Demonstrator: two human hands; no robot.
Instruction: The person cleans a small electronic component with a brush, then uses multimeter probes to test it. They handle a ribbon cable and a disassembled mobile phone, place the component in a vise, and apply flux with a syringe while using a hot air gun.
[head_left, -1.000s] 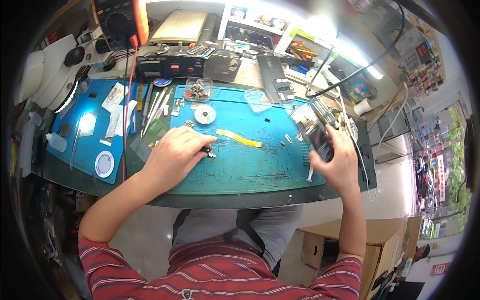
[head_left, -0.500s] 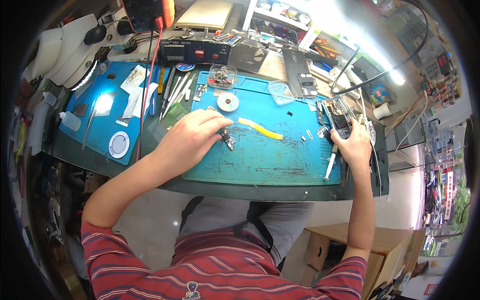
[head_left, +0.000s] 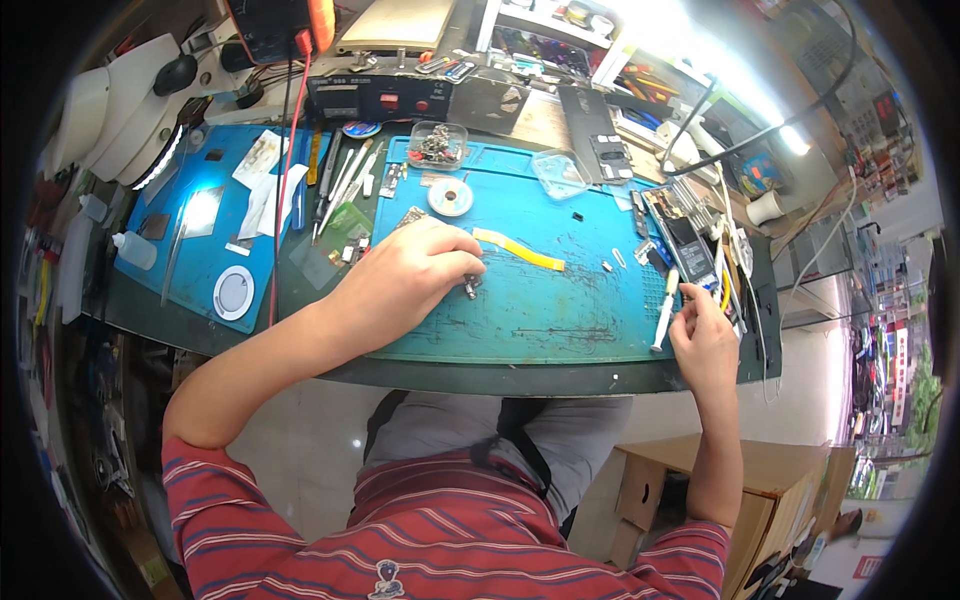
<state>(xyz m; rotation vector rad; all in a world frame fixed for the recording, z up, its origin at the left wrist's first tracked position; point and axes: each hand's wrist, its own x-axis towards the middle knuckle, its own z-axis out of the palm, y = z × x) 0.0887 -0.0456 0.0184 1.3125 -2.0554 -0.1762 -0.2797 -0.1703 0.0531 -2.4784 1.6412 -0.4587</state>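
Note:
My left hand (head_left: 415,275) is closed in a pinch over the left half of the blue work mat (head_left: 560,320). A small dark electronic part (head_left: 472,287) with metallic bits pokes out below its fingertips; the hand covers the rest. To the right of that hand lies a yellow flex cable (head_left: 520,250). My right hand (head_left: 705,345) is low at the mat's right edge, fingers curled in, and what they hold, if anything, is hidden. Beside its thumb lies a white syringe (head_left: 665,315). Just beyond sits an opened phone (head_left: 682,235) with a black battery.
A solder spool (head_left: 450,197), a clear box of small metal parts (head_left: 437,147) and an empty-looking clear tray (head_left: 562,175) stand farther back. Tweezers and pen-like tools (head_left: 345,180) lie left of the mat. Red and black leads (head_left: 283,180) hang down at left.
My right hand has drawn back from the phone toward me, its fingers now curled near the syringe. My left hand has shifted slightly right, still pinching the small part.

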